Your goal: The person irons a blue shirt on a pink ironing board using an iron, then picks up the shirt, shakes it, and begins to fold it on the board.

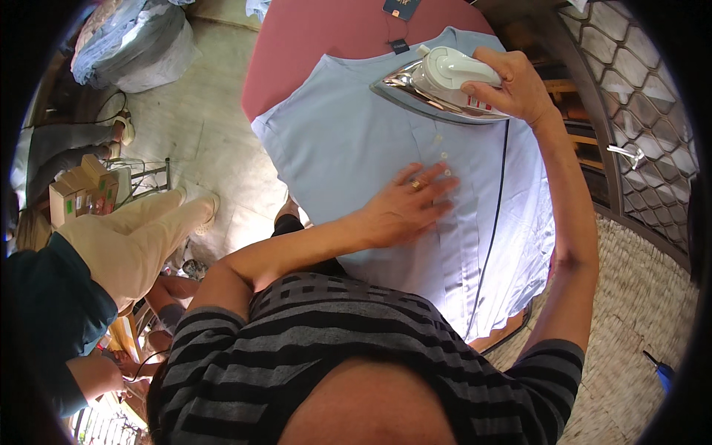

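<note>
A light blue garment with a row of small buttons (348, 126) lies spread over a red padded ironing board (285, 44). My right hand (512, 85) is closed round the handle of a white and chrome clothes iron (452, 70), whose soleplate is over the upper right of the garment. My left hand (415, 202) lies flat on the cloth beside the button strip, fingers spread, with a ring on one finger. A black cord (498, 200) runs down across the garment. A dark tag (401, 7) hangs by a string at the neckline.
At the left a person in cream trousers (141, 230) stands close by, and other people's legs show there. Cardboard boxes (78, 193) and a large wrapped bundle (137, 48) are beyond. A metal lattice gate (645, 96) borders the right. A blue object (662, 374) lies on the floor.
</note>
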Demonstrator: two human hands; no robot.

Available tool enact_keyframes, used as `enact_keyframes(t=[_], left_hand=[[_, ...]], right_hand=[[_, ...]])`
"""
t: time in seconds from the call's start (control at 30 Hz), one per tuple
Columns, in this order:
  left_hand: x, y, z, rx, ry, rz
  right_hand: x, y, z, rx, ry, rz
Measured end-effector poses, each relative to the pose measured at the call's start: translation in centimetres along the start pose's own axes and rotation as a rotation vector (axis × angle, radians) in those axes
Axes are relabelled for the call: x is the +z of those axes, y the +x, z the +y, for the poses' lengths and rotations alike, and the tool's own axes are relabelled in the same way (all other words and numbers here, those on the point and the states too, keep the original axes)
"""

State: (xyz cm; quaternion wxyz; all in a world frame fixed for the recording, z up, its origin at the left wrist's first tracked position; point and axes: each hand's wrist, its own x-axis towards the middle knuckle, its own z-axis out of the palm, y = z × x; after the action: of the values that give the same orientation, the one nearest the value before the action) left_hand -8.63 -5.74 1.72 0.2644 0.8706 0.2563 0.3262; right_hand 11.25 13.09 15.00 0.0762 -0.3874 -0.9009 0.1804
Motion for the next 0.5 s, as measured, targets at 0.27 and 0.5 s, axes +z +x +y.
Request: enact_keyframes(t=[0.27, 0.5], left_hand=[[-10.6, -1.5, -8.1, -0.262, 0.533, 0.239], [-12.8, -2.1, -15.2, -0.286, 0.618, 0.103]], right_hand=[[0.3, -3.9, -0.6, 0.259, 0.050, 0.153], [0.3, -10.1, -6.3, 0.741, 0.157, 0.247]])
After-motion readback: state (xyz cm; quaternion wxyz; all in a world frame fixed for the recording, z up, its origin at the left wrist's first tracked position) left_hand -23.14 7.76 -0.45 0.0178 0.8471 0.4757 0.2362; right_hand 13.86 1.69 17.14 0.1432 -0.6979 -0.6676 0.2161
